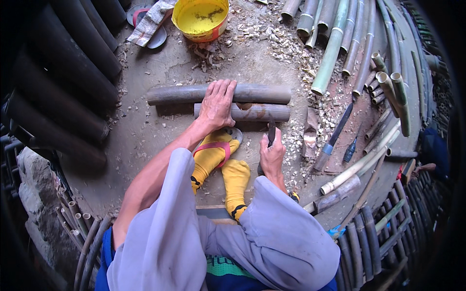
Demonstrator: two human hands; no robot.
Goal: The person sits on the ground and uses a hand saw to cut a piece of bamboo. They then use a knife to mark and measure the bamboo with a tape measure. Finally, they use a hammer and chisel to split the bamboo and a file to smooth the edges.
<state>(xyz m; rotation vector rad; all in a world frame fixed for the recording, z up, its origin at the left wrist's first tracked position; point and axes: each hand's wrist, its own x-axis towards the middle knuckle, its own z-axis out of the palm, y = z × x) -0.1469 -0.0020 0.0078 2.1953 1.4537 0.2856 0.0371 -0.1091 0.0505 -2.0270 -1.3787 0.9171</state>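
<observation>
The floor [138, 150] bears pale chips [298, 65]. My left fingers [224, 88] lie close together over the longer bamboo tube [179, 93], above the shorter bamboo tube [267, 113]; my right fingers [278, 137] grip a knife [272, 128] beside it.

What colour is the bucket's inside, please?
The bucket's inside is mostly yellow, best seen in the head view.

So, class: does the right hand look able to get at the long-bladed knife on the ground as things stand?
Probably yes: only low scraps seem to lie between the right hand and the long-bladed knife, though that hand would likely have to put down its dark tool first.
</observation>
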